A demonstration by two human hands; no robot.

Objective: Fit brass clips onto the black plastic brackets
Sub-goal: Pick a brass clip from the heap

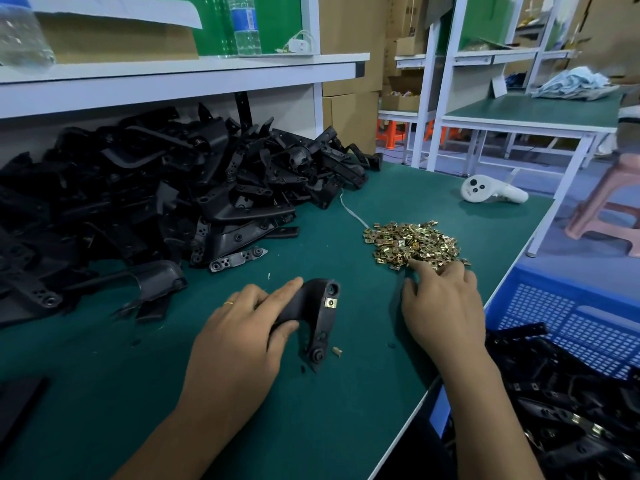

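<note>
My left hand grips a black plastic bracket standing on the green table, with one brass clip fitted near its upper end. A loose brass clip lies beside the bracket's lower end. My right hand reaches into the near edge of the pile of brass clips; its fingertips touch the clips, and whether it holds one is hidden. A large heap of black brackets fills the table's left and back.
A blue plastic crate with brackets carrying clips stands at the right, below the table edge. A white controller and a thin white cable lie beyond the clips. A white shelf overhangs the heap. A pink stool stands far right.
</note>
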